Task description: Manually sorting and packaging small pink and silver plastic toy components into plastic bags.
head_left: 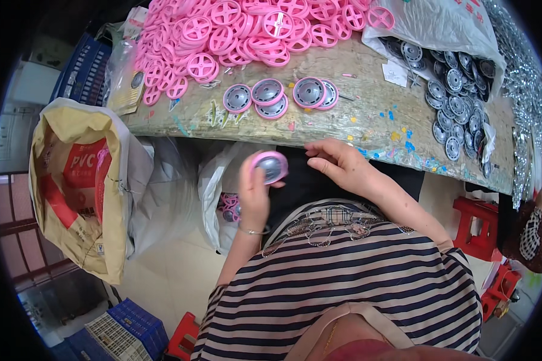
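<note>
My left hand is pinching a round pink wheel with a shiny grey middle, in front of my tummy. Its grey face is pointing up at me, leaning a little; being round, it is showing no one long way. At its 3 o'clock, my right hand is bending its fingers loosely, thumb apart. At 12 o'clock, five more wheels are lying on the table, then pink rings are piling up.

The held wheel is pink and grey.
</note>
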